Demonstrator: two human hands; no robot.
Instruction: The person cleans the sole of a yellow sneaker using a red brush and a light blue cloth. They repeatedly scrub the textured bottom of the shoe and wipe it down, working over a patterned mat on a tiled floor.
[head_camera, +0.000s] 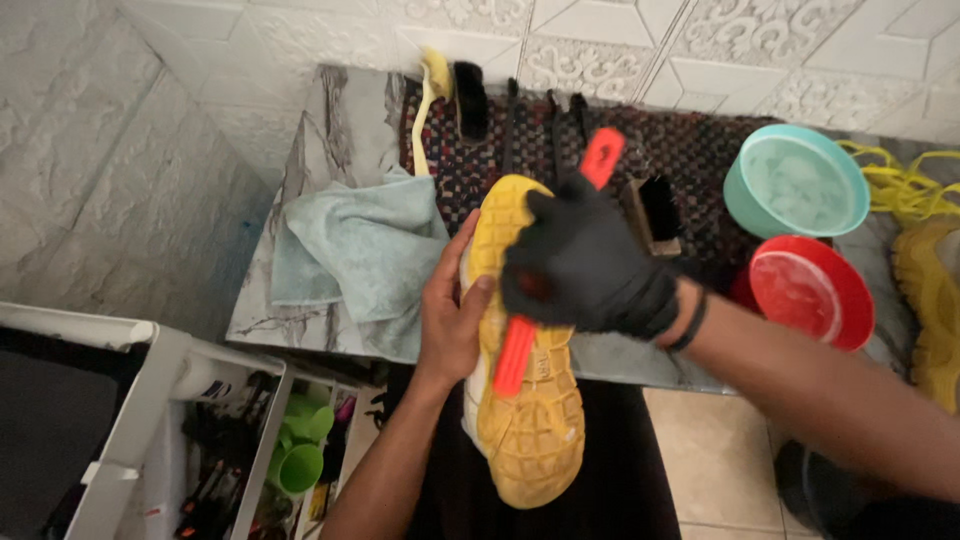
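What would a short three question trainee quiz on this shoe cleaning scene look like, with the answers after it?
1. True or false: the right hand wears a black glove.
2. Which way does the shoe face the camera? A) sole up B) laces up C) heel only
3. Fill in: the gloved hand grips a red ___ across the sole.

Key:
1. True; the left hand is bare and holds the shoe's side.
2. A; the yellow sole shows.
3. Brush; its handle crosses the sole, bristles hidden.

Also there: towel, teal bowl, red bowl, table.
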